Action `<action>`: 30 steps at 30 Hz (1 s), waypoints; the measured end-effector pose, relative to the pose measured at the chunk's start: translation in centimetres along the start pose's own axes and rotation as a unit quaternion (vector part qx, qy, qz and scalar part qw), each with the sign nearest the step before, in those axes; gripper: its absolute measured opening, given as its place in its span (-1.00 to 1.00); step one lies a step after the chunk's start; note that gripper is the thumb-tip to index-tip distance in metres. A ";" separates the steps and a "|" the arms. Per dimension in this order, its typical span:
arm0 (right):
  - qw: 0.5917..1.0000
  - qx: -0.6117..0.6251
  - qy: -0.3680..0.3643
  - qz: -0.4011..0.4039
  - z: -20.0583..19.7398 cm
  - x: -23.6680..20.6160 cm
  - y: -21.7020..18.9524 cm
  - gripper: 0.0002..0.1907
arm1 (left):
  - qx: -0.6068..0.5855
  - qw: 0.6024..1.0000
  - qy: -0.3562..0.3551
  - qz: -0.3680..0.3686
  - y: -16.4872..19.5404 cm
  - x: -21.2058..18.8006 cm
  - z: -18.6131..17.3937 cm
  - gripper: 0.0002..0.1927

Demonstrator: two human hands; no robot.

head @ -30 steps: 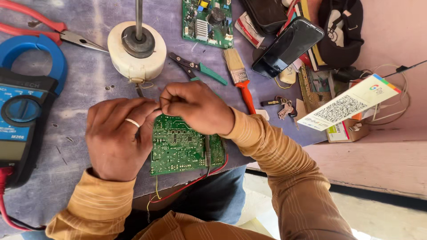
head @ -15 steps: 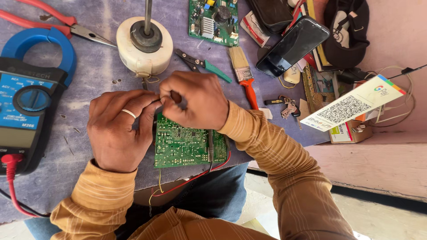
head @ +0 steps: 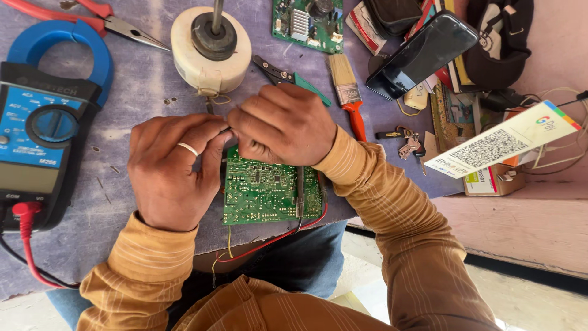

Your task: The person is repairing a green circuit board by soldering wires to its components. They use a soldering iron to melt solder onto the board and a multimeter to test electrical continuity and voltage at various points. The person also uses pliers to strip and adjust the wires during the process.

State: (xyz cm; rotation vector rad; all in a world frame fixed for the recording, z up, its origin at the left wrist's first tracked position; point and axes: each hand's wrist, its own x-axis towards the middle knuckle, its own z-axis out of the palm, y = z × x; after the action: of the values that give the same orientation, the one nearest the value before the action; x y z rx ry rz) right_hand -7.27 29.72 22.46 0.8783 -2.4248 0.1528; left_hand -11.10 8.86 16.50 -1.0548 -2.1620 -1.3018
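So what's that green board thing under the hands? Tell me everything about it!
The green circuit board is a flat rectangle lying near the table's front edge, its solder side up, covered in tiny silver dots and pale printed lines. Both hands rest over its top edge: the left hand, wearing a ring, and the right hand, fingertips meeting just above it. What they pinch is hidden. A red wire and a yellow wire trail from its bottom edge toward the person's lap.
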 end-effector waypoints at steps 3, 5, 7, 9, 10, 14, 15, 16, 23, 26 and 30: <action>0.973 0.173 -0.001 0.151 1.0 -0.6 -0.6 -0.94 | 0.025 0.999 0.008 0.020 -0.2 0.0 -0.2 -0.90; 0.917 0.294 -0.016 0.267 1.9 -1.2 -0.9 -0.98 | 0.048 0.998 0.012 0.035 -0.2 0.0 -0.4 -0.89; 0.854 0.371 -0.045 0.362 2.8 -1.8 -0.9 -0.94 | 0.069 0.996 0.015 0.053 0.0 0.1 -0.4 -0.89; 0.762 0.486 0.020 0.428 3.5 -2.1 -0.6 -0.81 | 0.076 0.995 0.017 0.059 0.2 0.2 -0.5 -0.88; 0.706 0.538 0.052 0.458 3.6 -2.3 -0.4 -0.74 | 0.076 0.995 0.019 0.058 0.3 0.2 -0.5 -0.87; 0.902 0.291 0.024 0.316 2.1 -2.5 0.2 -0.75 | 0.057 0.997 0.028 0.047 0.2 0.1 -0.2 -0.87; 0.936 0.217 0.012 0.277 1.5 -2.5 0.2 -0.78 | 0.049 0.997 0.031 0.042 0.0 0.0 -0.1 -0.87; 0.961 0.148 0.000 0.234 1.1 -2.3 0.0 -0.79 | 0.045 0.998 0.034 0.033 -0.1 -0.2 -0.2 -0.87; 0.998 -0.059 0.008 -0.024 0.5 -0.3 -0.1 -0.68 | 0.027 0.999 0.037 0.024 -0.6 -1.1 -0.4 -0.84; 0.994 -0.088 0.014 -0.070 0.3 0.0 -0.2 -0.77 | 0.022 0.999 0.038 0.023 -0.6 -1.0 -0.4 -0.83; 0.991 -0.105 0.018 -0.077 0.2 0.4 -0.5 -0.81 | 0.027 0.999 0.031 0.036 -1.0 -1.2 -0.4 -0.84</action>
State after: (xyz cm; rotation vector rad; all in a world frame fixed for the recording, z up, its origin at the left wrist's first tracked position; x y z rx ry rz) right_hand -7.27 29.03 22.44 0.9519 -2.2778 -0.1405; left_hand -11.16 7.78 15.32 -1.0464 -2.0820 -1.2223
